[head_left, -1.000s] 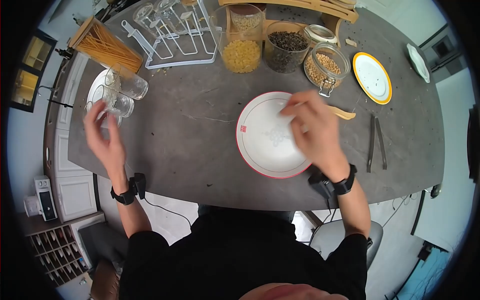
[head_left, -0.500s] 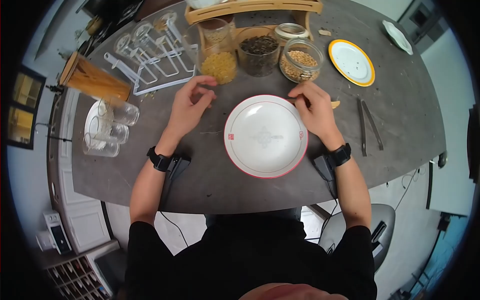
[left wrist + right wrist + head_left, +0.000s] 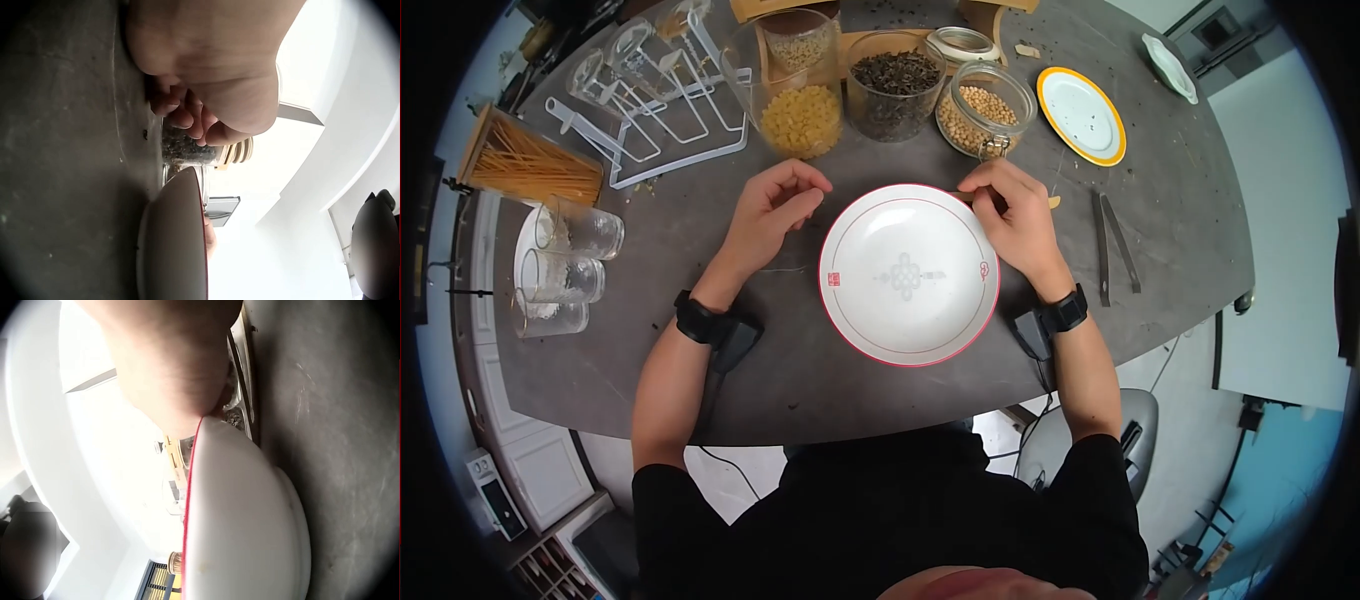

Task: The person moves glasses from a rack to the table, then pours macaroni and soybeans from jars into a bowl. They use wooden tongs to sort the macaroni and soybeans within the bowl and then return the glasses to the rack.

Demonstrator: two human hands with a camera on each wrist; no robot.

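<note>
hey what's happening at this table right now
A person sits at a dark table with an empty red-rimmed plate in front of them. The right hand rests at the plate's far right edge over a wooden utensil; the left hand lies loosely curled beside the plate, holding nothing. Jars of pasta, dark leaves and beans stand behind.

Both forearms reach forward over the near edge of the worktop, bare from the black sleeves down, each wrist wearing a dark band with a small camera unit. The left hand (image 3: 772, 213) rests toward the middle of the worktop, its fingers loosely curled inward with the thumb near the forefinger, holding nothing that shows. The right hand (image 3: 1012, 222) lies palm down, fingers bent, its fingertips (image 3: 972, 186) pointing inward.
</note>
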